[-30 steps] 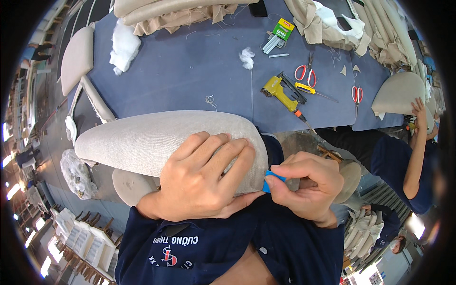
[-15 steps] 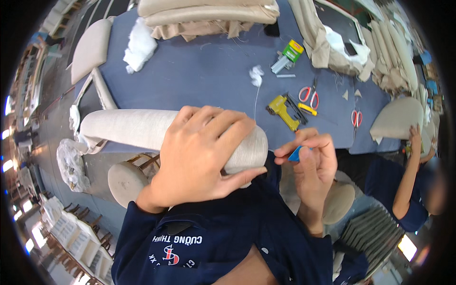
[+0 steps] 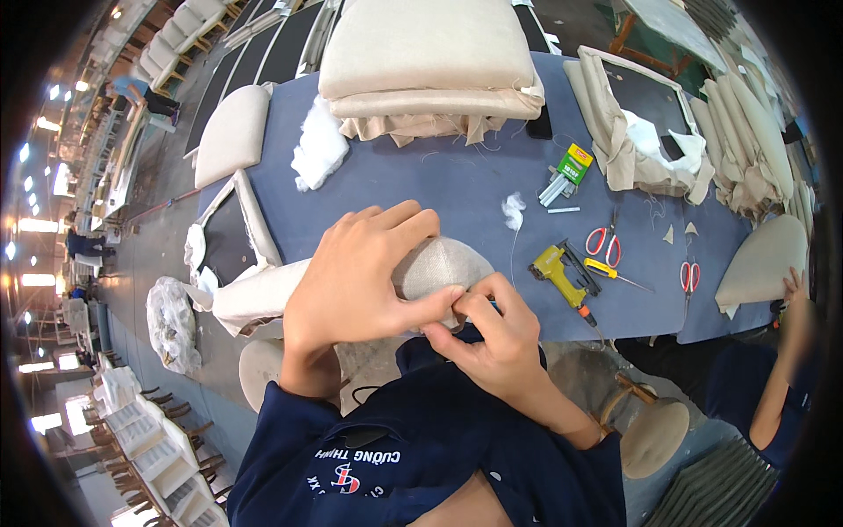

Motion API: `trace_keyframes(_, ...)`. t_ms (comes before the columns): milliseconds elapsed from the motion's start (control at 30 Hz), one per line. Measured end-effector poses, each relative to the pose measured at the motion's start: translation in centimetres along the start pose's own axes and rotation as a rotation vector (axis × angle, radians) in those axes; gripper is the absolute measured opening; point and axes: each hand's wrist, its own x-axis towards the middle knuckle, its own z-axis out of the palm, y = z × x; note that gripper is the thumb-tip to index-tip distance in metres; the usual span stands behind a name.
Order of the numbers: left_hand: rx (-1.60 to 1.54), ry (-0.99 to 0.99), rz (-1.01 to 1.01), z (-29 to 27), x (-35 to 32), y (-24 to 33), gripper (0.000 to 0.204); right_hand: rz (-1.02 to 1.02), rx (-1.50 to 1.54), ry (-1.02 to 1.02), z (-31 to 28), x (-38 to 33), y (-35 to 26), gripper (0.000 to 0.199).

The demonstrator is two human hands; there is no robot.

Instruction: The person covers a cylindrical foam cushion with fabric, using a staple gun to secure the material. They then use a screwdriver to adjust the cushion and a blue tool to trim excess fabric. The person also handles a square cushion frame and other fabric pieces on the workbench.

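A long cushion (image 3: 439, 268) covered in beige fabric lies across in front of me at the table's near edge. My left hand (image 3: 351, 272) is wrapped over its rounded right end, the thumb pressed along the near side. At that same end, my right hand (image 3: 496, 329) is closed, its thumb and fingers pinching close to the left thumb's tip. A bit of a small blue piece (image 3: 497, 306) shows between the right fingers; most of it is hidden, as is the cushion's underside.
On the blue table (image 3: 395, 180) lie a yellow staple gun (image 3: 553, 272), a yellow-handled thin-shafted tool (image 3: 600, 267), red-handled cutters (image 3: 602, 248), a staple box (image 3: 572, 165) and white wadding (image 3: 318, 149). Stacked cushions (image 3: 430, 44) stand at the back. A co-worker's hand (image 3: 795, 294) touches a seat at right.
My right hand has moved left with the small blue piece and now meets the cushion's end beside my left thumb. My left hand keeps hold of the cushion. The view has shifted.
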Motion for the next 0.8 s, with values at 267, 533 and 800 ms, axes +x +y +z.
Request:
trace_keyframes(267,-0.119,-0.007,-0.006,1.2,0.6,-1.2,0.057,0.124,0.128,-0.033,0.5,0.0,-0.2,0.017)
trace_keyframes(533,-0.132,-0.050,-0.071,1.1,1.0,-1.0,0.059,0.051,0.141,-0.037,0.2,0.3,0.6,0.013)
trace_keyframes(800,-0.136,0.038,0.004,1.7,0.9,-1.5,0.054,0.022,0.125,-0.071,0.2,0.6,0.7,0.016)
